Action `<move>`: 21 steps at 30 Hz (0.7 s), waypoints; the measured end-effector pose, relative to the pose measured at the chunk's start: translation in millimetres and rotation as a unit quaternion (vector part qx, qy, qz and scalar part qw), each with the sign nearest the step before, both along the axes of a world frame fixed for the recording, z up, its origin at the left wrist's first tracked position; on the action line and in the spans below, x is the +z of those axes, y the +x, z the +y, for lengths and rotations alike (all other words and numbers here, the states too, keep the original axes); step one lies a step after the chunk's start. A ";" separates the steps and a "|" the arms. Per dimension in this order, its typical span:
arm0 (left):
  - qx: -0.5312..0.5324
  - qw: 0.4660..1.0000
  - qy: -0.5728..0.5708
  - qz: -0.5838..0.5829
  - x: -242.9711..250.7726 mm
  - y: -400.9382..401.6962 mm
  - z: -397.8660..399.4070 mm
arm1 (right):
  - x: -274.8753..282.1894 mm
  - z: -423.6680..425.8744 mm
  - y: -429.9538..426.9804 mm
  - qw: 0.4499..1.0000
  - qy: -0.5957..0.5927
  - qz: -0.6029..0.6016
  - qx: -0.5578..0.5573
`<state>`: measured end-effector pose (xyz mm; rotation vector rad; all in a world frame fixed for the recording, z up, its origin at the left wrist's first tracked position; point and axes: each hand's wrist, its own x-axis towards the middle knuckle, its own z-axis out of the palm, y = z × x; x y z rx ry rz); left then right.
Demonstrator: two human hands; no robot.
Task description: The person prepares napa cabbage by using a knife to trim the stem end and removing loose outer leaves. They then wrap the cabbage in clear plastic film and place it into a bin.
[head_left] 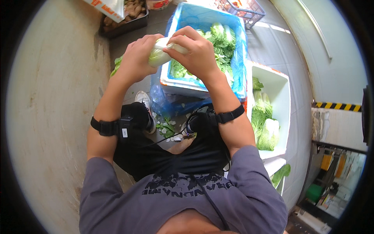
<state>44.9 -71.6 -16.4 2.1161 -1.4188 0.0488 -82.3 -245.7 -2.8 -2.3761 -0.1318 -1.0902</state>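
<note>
My left hand (137, 58) wraps around a napa cabbage (157, 57), its leafy end showing past the wrist on the left. At the cabbage's white base end, the fingers of my right hand (194, 49) pinch what looks like a pale outer leaf or stalk piece. Both hands are raised over the near left corner of a white foam box (184, 87) lined with blue plastic film. Inside that box lie several green and white napa cabbages (223, 36), partly hidden behind my right hand and forearm.
A second foam box (280, 102) at my right holds napa cabbages (268, 134). Leaf scraps (166, 130) litter the floor between my shoes. A black crate (125, 29) of ginger-like roots stands far left, a plastic crate (254, 14) far right. A stained wall (52, 102) borders my left.
</note>
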 end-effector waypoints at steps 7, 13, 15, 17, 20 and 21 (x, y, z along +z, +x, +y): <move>-0.024 0.976 -0.095 0.196 -15.4 20.0 -9.1 | 19.7 -39.1 -39.0 0.994 -0.004 -0.090 -0.065; -0.032 0.966 -0.065 0.247 -10.9 25.1 -22.9 | 9.0 -174.5 -267.7 0.858 0.151 -0.312 -0.379; -0.026 0.971 -0.062 0.231 -6.5 20.7 -25.0 | -3.7 -177.0 -410.7 0.703 0.419 -0.360 -0.449; -0.001 0.976 -0.050 0.210 -2.6 17.1 -25.9 | -27.3 -181.5 -512.2 0.692 0.480 -0.397 -0.365; 0.022 0.974 -0.029 0.225 -0.2 13.0 -30.7 | -25.9 -133.4 -684.4 0.566 0.538 -0.448 -0.436; 0.015 0.973 -0.039 0.227 -0.6 12.2 -31.5 | -28.5 -104.8 -727.6 0.547 0.521 -0.428 -0.496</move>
